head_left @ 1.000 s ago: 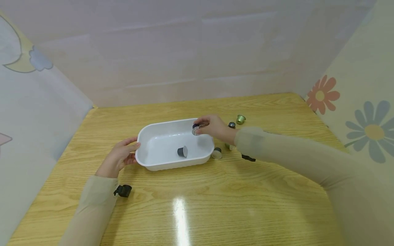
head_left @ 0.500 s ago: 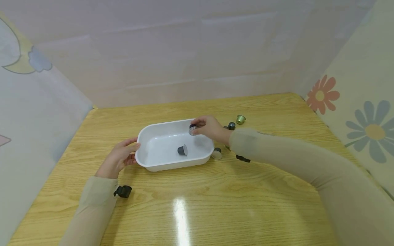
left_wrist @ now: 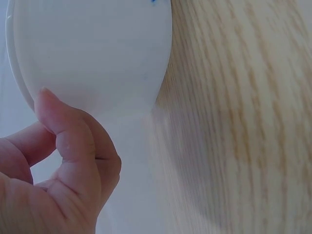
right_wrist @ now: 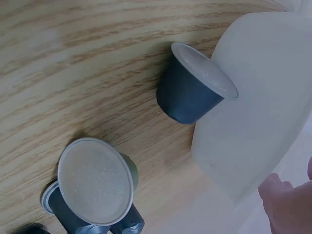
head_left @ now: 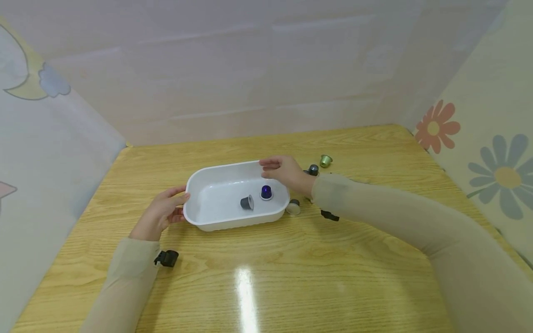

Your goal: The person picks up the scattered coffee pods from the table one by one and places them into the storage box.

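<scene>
Likely light, the white oblong plastic tray suits the left hand pinching its nine-o'clock rim, the right hand empty, fingers loosely parted.

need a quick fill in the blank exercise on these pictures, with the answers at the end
1. The left hand grips the rim of the container, which is coloured ____.
2. Beside the blue capsule inside it, the dark grey capsule lies on its ____.
3. The right hand, over the container, holds ____.
4. Outside the container, the farthest capsule from the person is coloured ____.

Missing words: white; side; nothing; green.
</scene>
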`<state>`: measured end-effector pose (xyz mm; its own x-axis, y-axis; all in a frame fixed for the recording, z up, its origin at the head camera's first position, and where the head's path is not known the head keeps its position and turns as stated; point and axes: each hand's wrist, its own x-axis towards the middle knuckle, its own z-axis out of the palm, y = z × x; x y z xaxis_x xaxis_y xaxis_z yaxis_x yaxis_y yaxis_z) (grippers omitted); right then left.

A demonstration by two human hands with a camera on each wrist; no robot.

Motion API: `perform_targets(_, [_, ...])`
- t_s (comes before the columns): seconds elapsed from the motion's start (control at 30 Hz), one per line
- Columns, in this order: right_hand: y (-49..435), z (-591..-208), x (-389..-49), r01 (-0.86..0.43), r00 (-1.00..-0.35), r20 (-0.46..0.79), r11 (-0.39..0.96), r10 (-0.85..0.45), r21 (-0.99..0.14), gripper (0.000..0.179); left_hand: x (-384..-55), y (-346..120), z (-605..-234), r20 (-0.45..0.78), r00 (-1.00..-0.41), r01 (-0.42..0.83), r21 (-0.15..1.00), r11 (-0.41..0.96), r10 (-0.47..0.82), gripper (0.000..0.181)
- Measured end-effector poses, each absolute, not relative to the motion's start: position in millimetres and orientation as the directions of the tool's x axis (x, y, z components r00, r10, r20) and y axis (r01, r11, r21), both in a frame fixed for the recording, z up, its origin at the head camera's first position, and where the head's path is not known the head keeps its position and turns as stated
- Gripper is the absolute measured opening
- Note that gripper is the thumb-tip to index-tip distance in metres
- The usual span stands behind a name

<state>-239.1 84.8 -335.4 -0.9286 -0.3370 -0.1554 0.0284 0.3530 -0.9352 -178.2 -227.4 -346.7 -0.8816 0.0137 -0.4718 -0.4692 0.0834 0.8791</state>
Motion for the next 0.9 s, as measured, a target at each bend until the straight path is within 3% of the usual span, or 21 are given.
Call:
perform_targets(0.37, [114.0,-329.8,-227.5,0.047,-0.949,-0.113,0.22,-0.294,-0.974,0.039,-176.6,-227.6,-344.8,-0.468,-0.884,-0.465,0.881,0.092,0.016,0.059])
perform_targets(0.7, [143.1,-332.3,-211.1,-0.009,-0.96,-0.051,0.215,-0.276,-0.977,0.042,-176.6,-227.3,-345.1,-0.463,-0.886,-0.459,0.883,0.099,0.016,0.058])
perform_targets(0.9, [157.1,-335.3,-202.0,0.02,-0.958,-0.072,0.185,-0.278,-0.983,0.045,-176.4,-228.8,-345.1,-0.465,-0.885,-0.462,0.882,0.094,0.013,0.059])
